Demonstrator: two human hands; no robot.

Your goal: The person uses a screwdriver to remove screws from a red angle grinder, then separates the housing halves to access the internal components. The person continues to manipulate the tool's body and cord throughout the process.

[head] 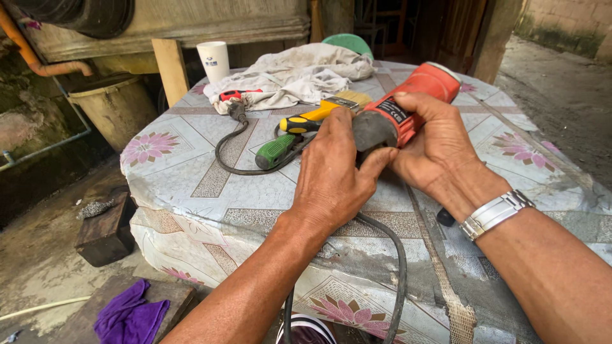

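A red and grey power tool (408, 105), shaped like an angle grinder, lies tilted over a table covered with a flowered cloth (191, 159). My right hand (433, 150) wraps around its red body from below. My left hand (335, 172) grips the grey head end, thumb against it. A silver watch (496, 212) is on my right wrist. The tool's black cable (395, 267) runs down off the table's near edge. Just past my left hand lie a green-handled screwdriver (275, 150) and a yellow-and-black-handled screwdriver (309, 120).
A crumpled grey rag (299, 73) and a small red tool (233, 95) lie at the table's far side, with a paintbrush (347, 100) nearby. A white cup (214, 60), a tan bucket (118, 108), a wooden block (105, 232) and a purple cloth (131, 315) are at left.
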